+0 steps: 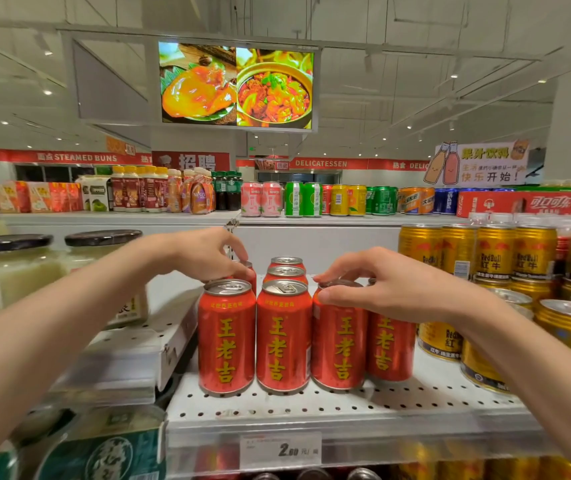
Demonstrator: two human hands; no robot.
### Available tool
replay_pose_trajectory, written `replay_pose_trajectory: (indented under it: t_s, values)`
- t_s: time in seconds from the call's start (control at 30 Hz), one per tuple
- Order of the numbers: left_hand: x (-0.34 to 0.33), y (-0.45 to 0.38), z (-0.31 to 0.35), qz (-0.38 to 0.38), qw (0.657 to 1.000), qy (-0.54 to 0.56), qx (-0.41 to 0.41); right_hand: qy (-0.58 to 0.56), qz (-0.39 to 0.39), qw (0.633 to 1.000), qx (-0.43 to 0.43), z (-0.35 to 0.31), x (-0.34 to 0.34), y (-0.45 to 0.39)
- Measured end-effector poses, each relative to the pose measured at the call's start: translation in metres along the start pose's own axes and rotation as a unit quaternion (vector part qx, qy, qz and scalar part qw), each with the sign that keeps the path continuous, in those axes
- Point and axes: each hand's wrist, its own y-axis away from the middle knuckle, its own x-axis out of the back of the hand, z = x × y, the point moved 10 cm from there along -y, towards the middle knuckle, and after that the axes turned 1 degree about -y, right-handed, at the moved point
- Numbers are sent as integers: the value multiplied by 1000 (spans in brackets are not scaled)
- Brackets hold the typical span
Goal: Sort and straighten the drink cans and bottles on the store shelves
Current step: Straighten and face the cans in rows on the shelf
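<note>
Several red cans with yellow characters stand on a white perforated shelf. The front row holds a left can, a middle can, a third can and a fourth can set slightly back. My right hand grips the top rim of the third can with thumb and curled fingers. My left hand reaches over the left can and pinches the top of a red can behind it, mostly hidden. Two more red cans stand behind the middle one.
Gold Red Bull cans crowd the shelf to the right. Large jars with black lids and a white box sit at left. A price tag hangs on the shelf edge. The top shelf carries assorted cans and bottles.
</note>
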Motion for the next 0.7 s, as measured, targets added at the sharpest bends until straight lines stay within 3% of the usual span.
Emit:
replay_pose_trajectory:
  t_s: [0.3, 0.47, 0.7]
  values:
    - [15, 24, 7, 48, 997, 39, -41, -4, -3, 1000, 8, -7, 13, -15]
    - [3, 41, 17, 27, 996, 26, -81, 29, -3, 1000, -2, 3, 10, -70]
    - [-6, 46, 12, 51, 994, 50, -83, 28, -76, 992, -93, 27, -26, -137]
